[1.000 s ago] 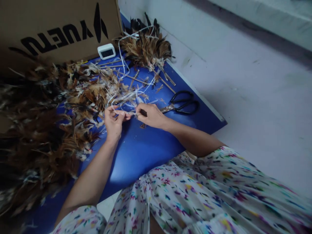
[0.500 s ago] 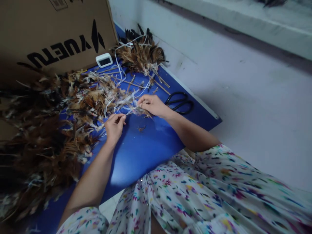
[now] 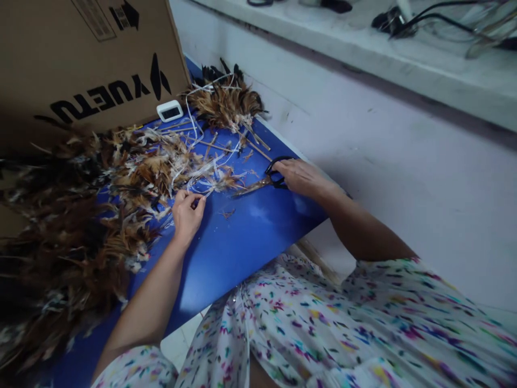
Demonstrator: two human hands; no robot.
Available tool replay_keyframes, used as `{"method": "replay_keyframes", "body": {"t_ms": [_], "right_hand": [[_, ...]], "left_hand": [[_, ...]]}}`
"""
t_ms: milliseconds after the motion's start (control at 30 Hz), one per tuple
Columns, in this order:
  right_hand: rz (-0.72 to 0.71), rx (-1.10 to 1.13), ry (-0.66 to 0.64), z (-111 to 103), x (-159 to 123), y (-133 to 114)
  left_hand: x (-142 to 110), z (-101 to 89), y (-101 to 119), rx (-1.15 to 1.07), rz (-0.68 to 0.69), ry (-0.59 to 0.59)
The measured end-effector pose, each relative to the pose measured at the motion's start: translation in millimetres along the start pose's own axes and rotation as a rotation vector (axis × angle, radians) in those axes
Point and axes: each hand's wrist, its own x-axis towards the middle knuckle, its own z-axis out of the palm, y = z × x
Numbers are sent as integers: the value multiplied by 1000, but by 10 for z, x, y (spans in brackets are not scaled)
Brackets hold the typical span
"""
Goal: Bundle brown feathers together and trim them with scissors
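My left hand [image 3: 188,214] pinches a thin white plastic string [image 3: 208,192] above the blue tabletop [image 3: 226,253]. At the string's other side lies a small tuft of brown feathers [image 3: 226,180]. My right hand [image 3: 297,175] is closed on the black handles of a pair of scissors [image 3: 256,186], whose rusty blades point left toward the tuft. Part of the handles is hidden by my fingers. Loose brown and white feathers [image 3: 157,172] spread just beyond my left hand.
A large heap of dark brown feathers [image 3: 68,231] covers the table's left side. Behind stand a cardboard box [image 3: 113,64], a small white digital clock [image 3: 169,111] and a feather bundle [image 3: 228,99] with thin sticks [image 3: 258,146]. A wall and a ledge [image 3: 363,51] border the right.
My right hand has let go of the feather tuft, moved right and taken hold of the scissors, whose blades now point left. My left hand keeps pinching the string.
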Motion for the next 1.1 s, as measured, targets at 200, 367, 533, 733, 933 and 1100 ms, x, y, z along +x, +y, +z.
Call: {"method": "replay_keyframes", "body": {"t_ms": [200, 367, 533, 733, 933, 1100], "right_hand": [[-110, -18, -10, -6, 6, 53], [-129, 26, -55, -45, -30, 79], [-108, 161, -82, -146, -173, 92], [-96, 491, -137, -248, -367, -6], [-82, 1037, -330, -152, -380, -382], [132, 1574, -524, -25, -364, -651]], "left_hand": [[-48, -11, -30, 40, 45, 20], [-60, 1, -55, 69, 48, -15], [-57, 7, -64, 18, 16, -42], [-17, 16, -90, -158, -120, 8], [8, 49, -21, -709, -405, -16], [13, 35, 53, -962, -501, -48]]}}
